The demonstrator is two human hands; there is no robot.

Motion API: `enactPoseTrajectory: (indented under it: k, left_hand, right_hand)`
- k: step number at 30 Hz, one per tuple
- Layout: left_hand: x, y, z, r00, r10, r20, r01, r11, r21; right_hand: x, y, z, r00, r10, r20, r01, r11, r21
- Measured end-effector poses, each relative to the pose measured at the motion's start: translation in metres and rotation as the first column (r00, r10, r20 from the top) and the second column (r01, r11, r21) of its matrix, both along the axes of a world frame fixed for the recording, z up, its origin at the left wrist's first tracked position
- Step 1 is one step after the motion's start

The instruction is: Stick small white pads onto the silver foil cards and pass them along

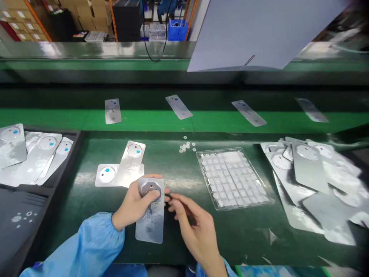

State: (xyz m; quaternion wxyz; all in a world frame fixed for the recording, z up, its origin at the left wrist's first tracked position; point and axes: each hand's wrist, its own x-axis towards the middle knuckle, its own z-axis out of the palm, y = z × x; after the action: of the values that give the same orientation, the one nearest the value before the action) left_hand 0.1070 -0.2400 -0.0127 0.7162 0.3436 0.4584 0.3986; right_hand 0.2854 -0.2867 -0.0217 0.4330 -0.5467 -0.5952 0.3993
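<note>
My left hand (135,204) grips a flat silver-grey plate (150,227) with rounded corners, its thumb pressed beside a blue dot near the round part at the upper end. Close to the plate's right edge is my right hand (196,227), thumb and fingers drawn together; whatever they may hold is too small to make out. Behind the left hand lie two crossed plates (127,165), each with a white disc and a blue dot. Further right sit several small white rings (185,146) and a clear tray (272,201) filled with small white round pieces.
A heap of plates (309,173) covers the right side. More plates (37,157) rest in a black tray (54,181) at left. Several plates lie spaced along the green belt (144,120) beyond the table. A pale panel (259,30) hangs overhead.
</note>
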Motion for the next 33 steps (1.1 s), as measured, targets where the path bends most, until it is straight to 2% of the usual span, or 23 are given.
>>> enactPoseTrajectory:
  k: [2,4,7,11,17,26,30,33]
  left_hand:
    - [0.001,0.0,-0.001,0.994,-0.003,-0.113,0.01,0.998,0.059]
    - [0.002,0.001,-0.002,0.98,0.003,-0.198,0.021,0.992,0.122]
    - [0.002,0.0,-0.005,0.979,-0.047,-0.201,0.074,0.989,0.13]
    - [-0.001,-0.004,-0.009,0.988,-0.09,-0.128,0.106,0.987,0.123]
    - [-0.003,-0.007,-0.018,0.998,-0.062,0.004,0.062,0.996,0.069]
    - [-0.003,-0.008,-0.023,0.999,-0.047,0.023,0.045,0.997,0.058]
    - [-0.003,-0.009,-0.022,0.999,-0.049,0.013,0.049,0.997,0.052]
    - [-0.002,-0.008,-0.02,0.999,-0.048,0.008,0.048,0.998,0.05]
  right_hand:
    - [0.0,0.006,0.003,0.995,-0.026,0.096,0.008,0.982,0.189]
    - [-0.001,0.012,0.002,0.979,0.008,0.204,-0.069,0.953,0.294]
    - [0.001,0.018,-0.004,0.944,0.038,0.327,-0.153,0.93,0.334]
    - [0.002,0.02,-0.01,0.919,-0.018,0.395,-0.146,0.913,0.382]
    - [-0.001,0.022,-0.011,0.908,-0.036,0.417,-0.154,0.898,0.412]
    - [-0.004,0.025,-0.007,0.877,0.006,0.48,-0.235,0.878,0.418]
    - [-0.006,0.025,-0.007,0.862,0.009,0.506,-0.233,0.895,0.38]
    - [-0.008,0.024,-0.007,0.897,0.031,0.44,-0.199,0.919,0.341]
